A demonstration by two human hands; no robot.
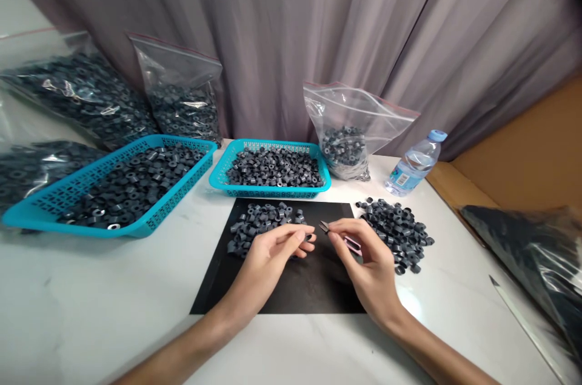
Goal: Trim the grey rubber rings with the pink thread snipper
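Note:
My left hand is over the black mat, thumb and fingers pinched on a small dark grey plastic ring that is mostly hidden. To its right, my right hand is closed around pink-handled snips, whose short metal blades point at the left hand. A small gap separates the blades from the left fingertips. Behind the left hand, a heap of similar grey rings lies on the mat. Beside the right hand, another heap of rings spreads over the white table.
Two blue baskets, one at left and one in the middle, hold many rings. Clear bags of rings stand behind, with another bag near a water bottle. A cardboard box and a dark bag are at right.

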